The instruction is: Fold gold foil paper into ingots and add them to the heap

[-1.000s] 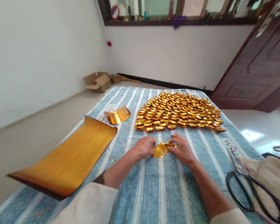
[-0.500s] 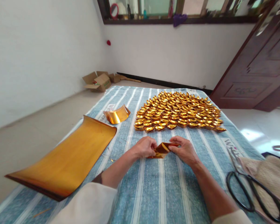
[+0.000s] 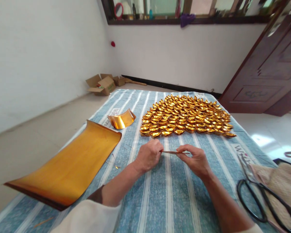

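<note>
At lower centre, the left hand (image 3: pixel 148 156) and right hand (image 3: pixel 195 160) are pinching a folded gold foil strip (image 3: pixel 172 152) edge-on between closed fingertips, above the striped blue cloth (image 3: pixel 160 200). Beyond, rows of gold paper ingots (image 3: pixel 185 116) are filling the frame's middle.

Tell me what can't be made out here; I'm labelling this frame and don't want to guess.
- Gold paper pinched between left hand and right hand: head view shows it edge-on, so its fold is unreadable.
- Scissors: the handle loops run off the bottom right edge.
- Items on the window ledge: too small and cropped by the top edge.
- Cardboard boxes: contents too small to tell.
</note>
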Demonstrator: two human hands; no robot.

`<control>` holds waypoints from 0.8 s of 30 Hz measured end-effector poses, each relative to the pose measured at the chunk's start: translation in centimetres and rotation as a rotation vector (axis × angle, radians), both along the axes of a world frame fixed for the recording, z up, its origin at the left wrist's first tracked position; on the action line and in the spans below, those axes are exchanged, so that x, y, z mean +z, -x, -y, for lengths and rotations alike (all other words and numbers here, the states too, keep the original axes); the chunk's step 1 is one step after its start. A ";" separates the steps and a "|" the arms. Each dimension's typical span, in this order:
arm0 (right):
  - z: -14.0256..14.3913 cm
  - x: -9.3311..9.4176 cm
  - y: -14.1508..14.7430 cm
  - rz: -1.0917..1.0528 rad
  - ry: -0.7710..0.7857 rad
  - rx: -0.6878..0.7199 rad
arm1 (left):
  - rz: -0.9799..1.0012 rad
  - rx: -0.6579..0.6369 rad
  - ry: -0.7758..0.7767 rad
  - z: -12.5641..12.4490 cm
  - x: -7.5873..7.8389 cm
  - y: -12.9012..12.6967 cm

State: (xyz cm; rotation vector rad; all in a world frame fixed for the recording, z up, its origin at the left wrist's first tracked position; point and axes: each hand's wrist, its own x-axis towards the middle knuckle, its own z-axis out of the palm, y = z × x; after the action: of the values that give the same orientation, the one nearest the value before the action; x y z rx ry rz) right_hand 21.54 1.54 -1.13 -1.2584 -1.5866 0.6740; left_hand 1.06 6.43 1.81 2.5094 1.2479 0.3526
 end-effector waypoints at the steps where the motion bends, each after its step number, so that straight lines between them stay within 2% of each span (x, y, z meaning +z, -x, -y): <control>1: 0.3 0.3 0.2 0.065 -0.082 0.039 | -0.004 -0.018 -0.103 0.4 -0.5 0.1; 3: 0.9 0.7 0.7 0.187 -0.224 0.124 | -0.010 -0.057 -0.288 1.1 -1.6 0.6; 6: 1.3 0.8 1.2 0.349 -0.303 0.211 | 0.018 -0.100 -0.361 2.1 -3.0 1.3; 9: 1.4 0.1 1.3 0.401 -0.248 0.227 | 0.096 -0.113 -0.285 2.8 -3.5 1.9; 13: 1.3 -0.9 1.4 0.294 -0.113 0.164 | 0.187 -0.079 -0.111 3.0 -2.9 2.1; 17: 1.3 -0.9 1.7 0.196 0.016 0.125 | 0.245 -0.035 0.049 2.8 -2.3 2.1; 20: 1.3 -0.7 1.9 0.211 0.057 0.121 | 0.271 0.003 0.076 2.6 -2.4 1.9; 24: 1.3 -0.6 1.8 0.313 0.003 0.102 | 0.253 0.016 0.049 2.5 -2.7 1.7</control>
State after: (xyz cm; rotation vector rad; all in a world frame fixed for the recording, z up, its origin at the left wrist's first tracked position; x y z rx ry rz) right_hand 19.72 0.24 -1.73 -1.3410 -1.9158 0.5618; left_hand -0.59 3.89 -0.86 2.3284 1.1615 0.6144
